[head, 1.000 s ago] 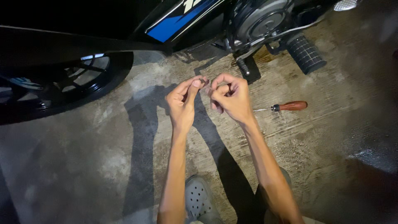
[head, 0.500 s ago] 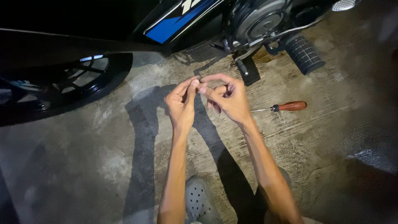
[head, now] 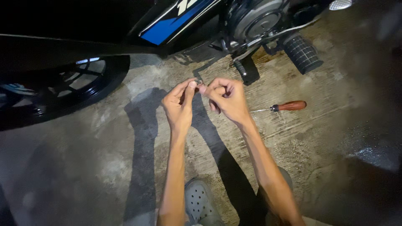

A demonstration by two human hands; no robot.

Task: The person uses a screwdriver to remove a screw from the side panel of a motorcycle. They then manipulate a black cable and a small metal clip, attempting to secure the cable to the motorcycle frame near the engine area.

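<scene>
**Two hands pinch a small part above the concrete floor**

A small metal part (head: 198, 82), too tiny to name with certainty, sits between the fingertips of both hands, held in the air above the concrete floor (head: 83, 167) and just in front of the motorcycle's footrest area. It shows only as a pale glint at the meeting point of the fingers; its shape, its long axis and the way it points cannot be made out.

The left hand (head: 179, 104) is closed in a pinch, thumb and forefinger pressed together at the part. The right hand (head: 226, 98) is curled shut, its fingers folded in and its thumb and forefinger meeting the left hand's fingertips at the same spot. Compared with a second ago, the two hands have drawn closer: then a narrow gap showed between them, and now the fingertips touch. That reads as the part being passed or worked between the hands rather than simply carried.

To the right of the hands, a screwdriver (head: 282, 107) with a reddish-brown handle lies on the floor, its shaft pointing left toward the right wrist; it has not moved. Beyond the hands stands the motorcycle (head: 251, 21), with a ribbed black foot peg (head: 302, 52) toward the top right and a dark wheel (head: 63, 92) along the left edge. A grey perforated shoe (head: 200, 203) shows at the bottom edge, between the forearms.
</scene>
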